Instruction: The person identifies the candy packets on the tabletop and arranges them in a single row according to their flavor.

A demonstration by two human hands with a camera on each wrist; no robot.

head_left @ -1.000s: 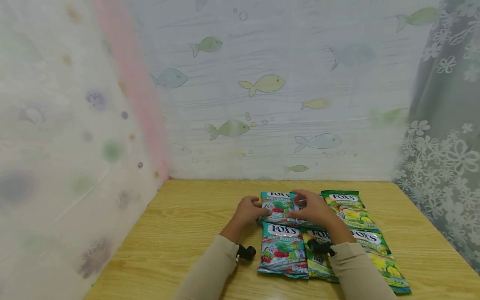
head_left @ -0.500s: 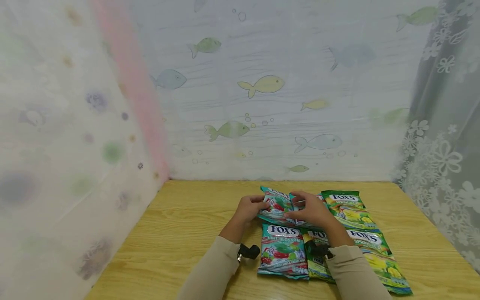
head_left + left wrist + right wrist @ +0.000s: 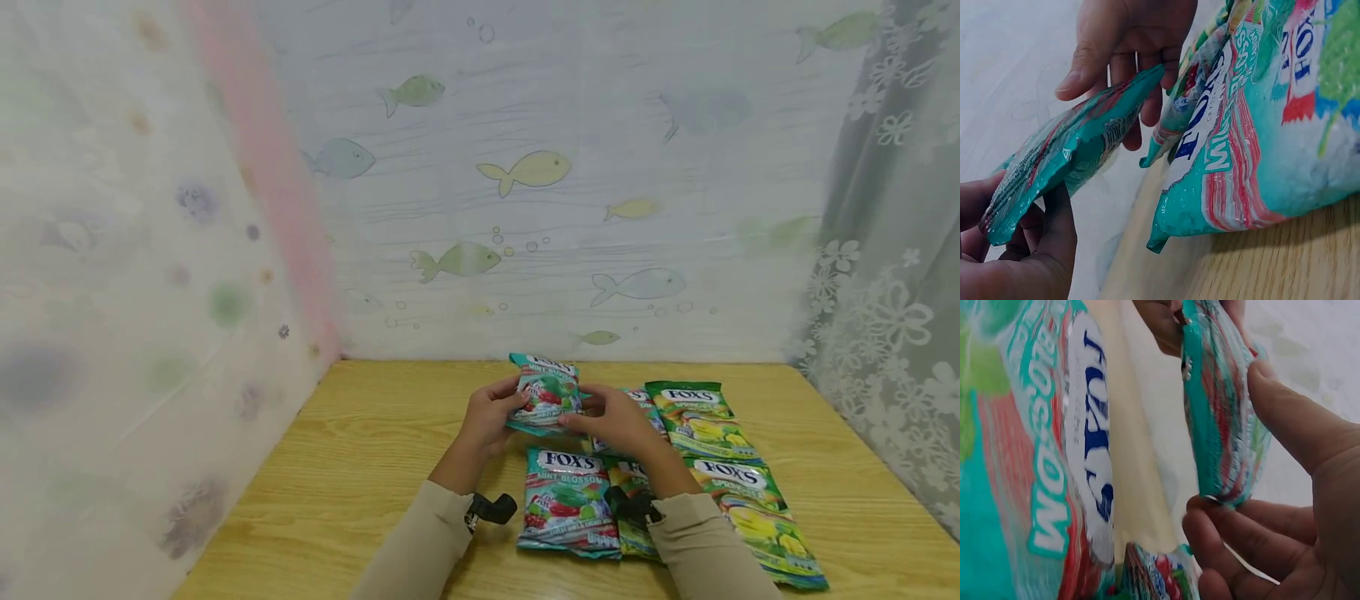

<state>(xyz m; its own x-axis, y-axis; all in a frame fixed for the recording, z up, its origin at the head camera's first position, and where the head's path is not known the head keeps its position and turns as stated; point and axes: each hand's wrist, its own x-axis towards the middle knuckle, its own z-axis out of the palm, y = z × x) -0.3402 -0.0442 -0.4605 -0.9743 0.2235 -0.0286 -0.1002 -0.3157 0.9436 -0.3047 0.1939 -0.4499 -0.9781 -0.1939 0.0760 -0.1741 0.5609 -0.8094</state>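
A teal Fox's Mint Blossom candy bag (image 3: 549, 393) is raised off the table, its top tilted away. My left hand (image 3: 487, 418) grips its left edge, thumb in front and fingers behind, as the left wrist view also shows on the bag's end (image 3: 1054, 169). At the opposite edge, my right hand (image 3: 618, 422) holds the bag with the thumb on its printed face and fingers behind and below the edge (image 3: 1225, 437). Under the hands lies another Mint Blossom bag (image 3: 572, 504). A further teal bag (image 3: 647, 406) lies partly hidden behind the right hand.
Green and yellow Springtea bags lie to the right: one at the back (image 3: 697, 421), one in front (image 3: 757, 517), and one (image 3: 633, 479) partly covered by the right forearm. The wooden table (image 3: 360, 450) meets a fish-patterned wall covering (image 3: 465, 183) at its far edge.
The Mint Blossom bag at the back left has been lifted from the table and tilted. Both hands have risen slightly with it, and the left grip now wraps its edge. The other bags stay put.
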